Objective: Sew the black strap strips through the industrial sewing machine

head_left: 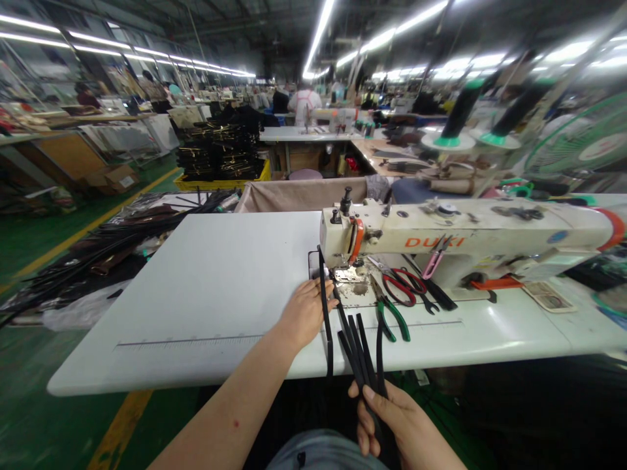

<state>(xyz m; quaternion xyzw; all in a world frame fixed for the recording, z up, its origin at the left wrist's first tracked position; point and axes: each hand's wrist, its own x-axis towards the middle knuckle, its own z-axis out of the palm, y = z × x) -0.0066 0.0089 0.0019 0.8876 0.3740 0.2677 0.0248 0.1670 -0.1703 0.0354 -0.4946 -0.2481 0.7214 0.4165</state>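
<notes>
My right hand [379, 414] is wrapped round a bundle of narrow black straps [361, 356] at the table's front edge, their free ends fanned towards the sewing machine [441, 235]. Just left of the needle plate [350, 277], my left hand [308, 310] has its thumb and fingers closed at a black strap [327, 320]. That strap passes over the fingers and hangs past the table edge. Another strap end runs from the bundle up to the fingertips, partly hidden there. Green-handled pliers [392, 320] and red-handled scissors [404, 287] lie right of the plate.
A pink-handled tool [434, 264], a wrench [428, 300] and a black-handled tool [441, 295] lie by the machine arm. Thread cones [458, 117] and a green fan [582, 140] stand behind. Left of the white table [220, 281] are piled black straps [132, 241]. People work farther back.
</notes>
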